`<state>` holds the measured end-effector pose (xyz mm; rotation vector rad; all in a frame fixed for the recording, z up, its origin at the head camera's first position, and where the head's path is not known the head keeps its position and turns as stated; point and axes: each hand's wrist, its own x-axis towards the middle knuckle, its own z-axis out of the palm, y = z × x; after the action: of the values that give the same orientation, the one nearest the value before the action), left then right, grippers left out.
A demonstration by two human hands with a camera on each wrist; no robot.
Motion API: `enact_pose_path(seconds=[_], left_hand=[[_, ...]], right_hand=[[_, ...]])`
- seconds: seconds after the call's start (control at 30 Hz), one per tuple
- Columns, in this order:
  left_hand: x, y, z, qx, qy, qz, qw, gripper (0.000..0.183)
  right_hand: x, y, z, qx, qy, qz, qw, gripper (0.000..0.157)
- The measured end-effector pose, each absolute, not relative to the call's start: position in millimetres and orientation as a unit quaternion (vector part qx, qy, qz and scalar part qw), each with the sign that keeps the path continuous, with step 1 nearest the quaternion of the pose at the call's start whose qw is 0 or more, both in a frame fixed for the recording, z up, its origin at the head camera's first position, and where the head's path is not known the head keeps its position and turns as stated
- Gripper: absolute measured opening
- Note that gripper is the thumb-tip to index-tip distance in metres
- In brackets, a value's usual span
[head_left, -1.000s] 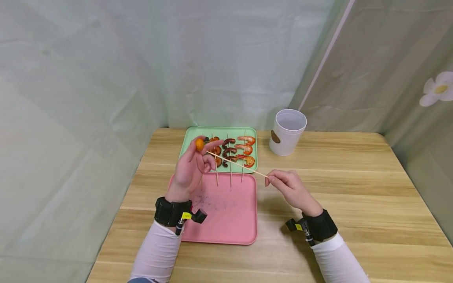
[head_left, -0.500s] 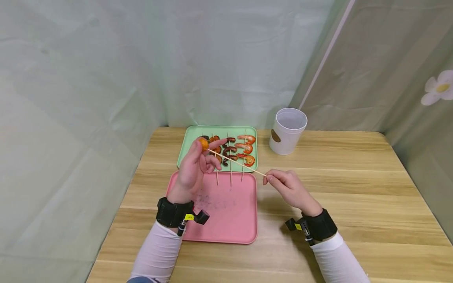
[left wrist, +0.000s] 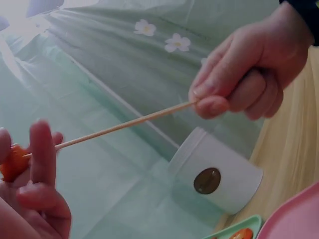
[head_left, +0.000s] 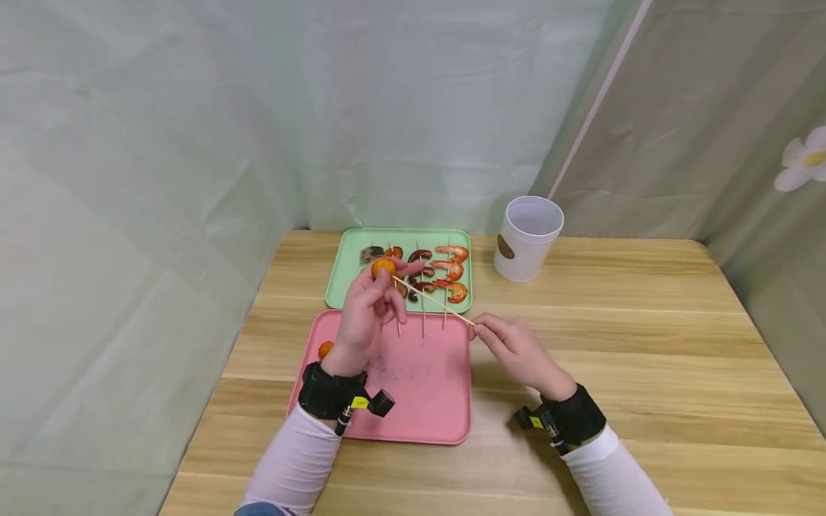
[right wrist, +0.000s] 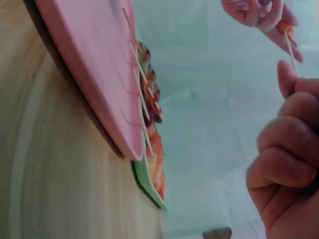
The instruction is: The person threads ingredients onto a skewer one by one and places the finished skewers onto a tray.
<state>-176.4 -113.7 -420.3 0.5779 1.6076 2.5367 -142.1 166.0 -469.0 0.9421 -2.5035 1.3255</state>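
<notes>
My left hand (head_left: 364, 315), raised over the trays, pinches a small round orange food ball (head_left: 383, 268). In my right hand (head_left: 519, 352) is a thin wooden skewer (head_left: 434, 299), gripped near its end between thumb and fingers. The skewer slants up to the left, and its far tip meets the ball in the left wrist view, where the ball (left wrist: 14, 162) is partly hidden by fingers. A second orange ball (head_left: 325, 350) lies on the pink tray (head_left: 419, 401), beside the left wrist.
Behind the pink tray, a green tray (head_left: 351, 279) bears skewers of shrimp (head_left: 456, 271), small octopus-like pieces (head_left: 421, 254) and brown round slices (head_left: 394, 252). A white bucket (head_left: 525, 247) stands to its right on the wooden table (head_left: 613, 322). A curtain (head_left: 419, 129) hangs behind.
My left hand has moved right with the orange ball, closing the gap to the skewer tip. The right hand has shifted slightly left. The second ball on the pink tray has come into view.
</notes>
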Motion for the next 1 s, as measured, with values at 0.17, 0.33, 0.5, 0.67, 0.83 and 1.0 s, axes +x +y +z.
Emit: enact_pose_path(seconds=[0.17,0.33,0.5,0.67,0.83,1.0], left_hand=[[-171.6,-104.2,-421.0,0.175,0.531,0.829,0.019,0.027],[-165.4,-80.4,-430.1,0.177,0.543,0.82,0.045,0.026],[-157.9,-60.0,-435.4,0.204,0.569,0.795,0.049,0.039],[-146.9,-40.9,-448.8,0.205,0.566,0.79,0.115,0.036],[-145.5,-38.2,-450.6,0.206,0.568,0.786,0.133,0.033],[-145.4,-42.0,-449.0,0.218,0.566,0.781,0.148,0.037]], right_hand=[[-140.1,163.2,-472.8,0.305,-0.841,0.434,0.105,0.019],[-136.6,149.8,-475.2,0.316,-0.831,0.434,0.144,0.017],[-132.5,134.4,-474.6,0.3,-0.82,0.458,0.167,0.017],[-130.6,132.7,-477.1,0.277,-0.819,0.467,0.188,0.014],[-131.5,131.5,-476.4,0.268,-0.82,0.47,0.187,0.016],[-131.9,131.3,-475.4,0.267,-0.822,0.468,0.185,0.015]])
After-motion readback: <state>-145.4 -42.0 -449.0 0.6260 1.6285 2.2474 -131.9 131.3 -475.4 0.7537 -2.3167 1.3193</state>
